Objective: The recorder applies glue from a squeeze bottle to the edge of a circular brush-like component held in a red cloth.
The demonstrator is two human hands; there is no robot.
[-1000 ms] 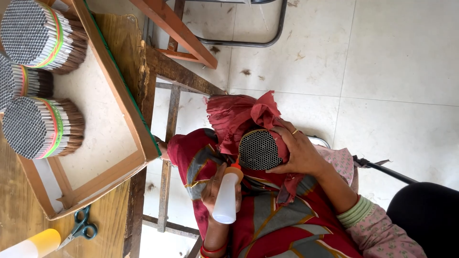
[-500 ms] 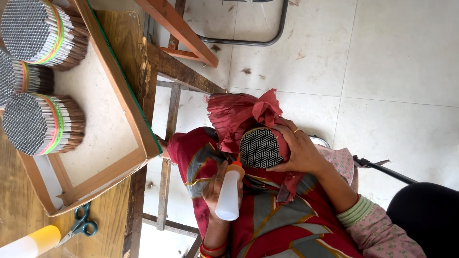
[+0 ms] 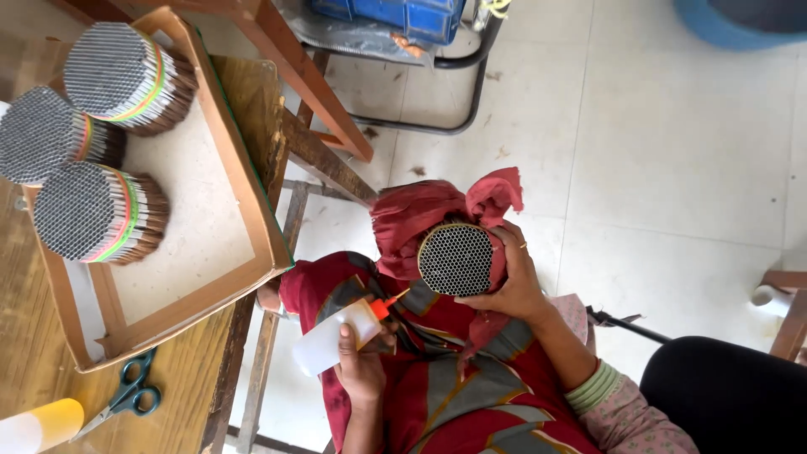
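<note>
My right hand [image 3: 513,286] grips a round bundle of thin tubes [image 3: 455,260], wrapped in red cloth [image 3: 437,210], its honeycomb end facing up. In my left hand [image 3: 361,370] is a white squeeze bottle [image 3: 332,340] with an orange nozzle [image 3: 385,306]. The nozzle tip points at the lower left edge of the bundle's face, close to it. Both hands hover over my lap, which is covered with red patterned fabric [image 3: 471,403].
A shallow cardboard tray [image 3: 210,261] on the wooden table [image 3: 34,370] at left holds three banded tube bundles [image 3: 92,210]. Green-handled scissors [image 3: 126,395] and a yellow-white bottle [image 3: 38,424] lie near the tray. A wooden frame [image 3: 311,92], blue crate [image 3: 403,17] and tiled floor [image 3: 672,168] lie beyond.
The bottle has tipped from nearly upright to slanted, its nozzle now nearer the bundle's lower left edge. My right hand keeps the bundle in the same spot.
</note>
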